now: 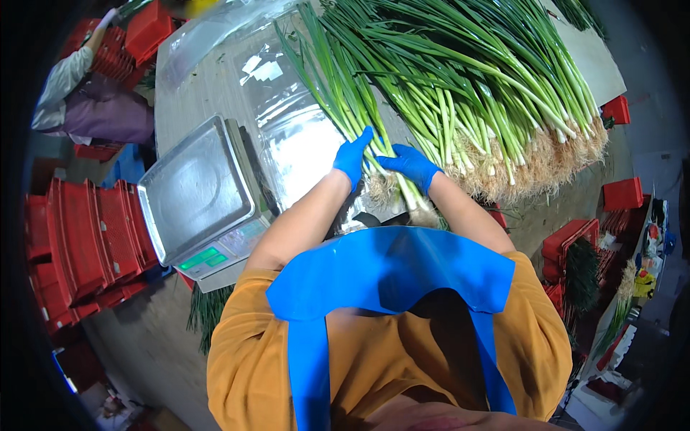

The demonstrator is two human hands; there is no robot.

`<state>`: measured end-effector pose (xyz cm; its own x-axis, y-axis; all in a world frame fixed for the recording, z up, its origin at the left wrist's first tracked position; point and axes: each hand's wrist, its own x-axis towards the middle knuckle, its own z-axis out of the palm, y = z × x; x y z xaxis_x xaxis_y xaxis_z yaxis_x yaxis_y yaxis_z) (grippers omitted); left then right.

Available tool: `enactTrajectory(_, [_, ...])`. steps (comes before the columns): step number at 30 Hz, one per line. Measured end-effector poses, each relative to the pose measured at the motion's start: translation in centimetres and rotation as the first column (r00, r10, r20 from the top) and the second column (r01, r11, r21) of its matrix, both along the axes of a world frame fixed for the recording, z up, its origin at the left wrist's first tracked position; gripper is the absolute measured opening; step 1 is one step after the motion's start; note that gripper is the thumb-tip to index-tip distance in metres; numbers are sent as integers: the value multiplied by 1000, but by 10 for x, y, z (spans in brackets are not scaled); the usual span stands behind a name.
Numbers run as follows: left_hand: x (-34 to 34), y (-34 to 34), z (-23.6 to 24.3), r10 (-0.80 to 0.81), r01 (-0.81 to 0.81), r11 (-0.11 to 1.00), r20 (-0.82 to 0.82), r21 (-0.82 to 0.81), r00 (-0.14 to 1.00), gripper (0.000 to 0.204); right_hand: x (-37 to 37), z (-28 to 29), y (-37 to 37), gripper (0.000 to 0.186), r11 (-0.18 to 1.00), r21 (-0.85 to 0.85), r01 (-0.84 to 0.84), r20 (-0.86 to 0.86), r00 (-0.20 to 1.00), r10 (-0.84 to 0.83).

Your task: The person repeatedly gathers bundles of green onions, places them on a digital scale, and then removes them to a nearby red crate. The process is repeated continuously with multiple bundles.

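Both my hands wear blue gloves and hold a small bunch of spring onions (338, 100) over the near edge of the table. My left hand (351, 159) is closed round the stalks on the left side. Beside it, my right hand (411, 165) grips white stalks just above their roots, which hang toward my apron. The green leaves of the bunch point away from me. To the right lies a large heap of spring onions (460, 86), roots facing me. Clear plastic film (287, 136) covers the table to the left of my hands.
A weighing scale (198, 190) with a metal pan and a green-lit display stands at the table's left. Stacked red crates (97, 237) are on the left, more red crates (568, 244) on the right. Another person (100, 108) works at the far left.
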<state>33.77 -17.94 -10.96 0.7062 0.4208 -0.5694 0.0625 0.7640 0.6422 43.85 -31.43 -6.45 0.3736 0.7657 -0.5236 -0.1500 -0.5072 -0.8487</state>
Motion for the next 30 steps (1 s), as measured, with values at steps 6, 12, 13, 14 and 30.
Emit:
enactTrajectory(6, [-9,11,0,-113,113,994,-58,1,992,31,-15,1,-29,46,992,-127,8,-287,957,-44])
enactTrajectory(12, [-19,17,23,-198,195,973,-8,-126,980,26,-11,-6,-4,29,972,-37,234,-435,872,-227])
enactTrajectory(13, [-20,20,21,-224,222,969,-10,-109,975,26,-8,-18,1,28,957,-1,292,-532,810,-247])
enactTrajectory(14, [-21,23,20,-250,247,965,-12,-92,968,27,-5,-29,6,26,946,-4,323,-619,743,-256])
enactTrajectory(30, [-56,-20,30,-189,229,964,-253,138,949,55,-37,-21,-18,45,998,32,-52,-367,928,60])
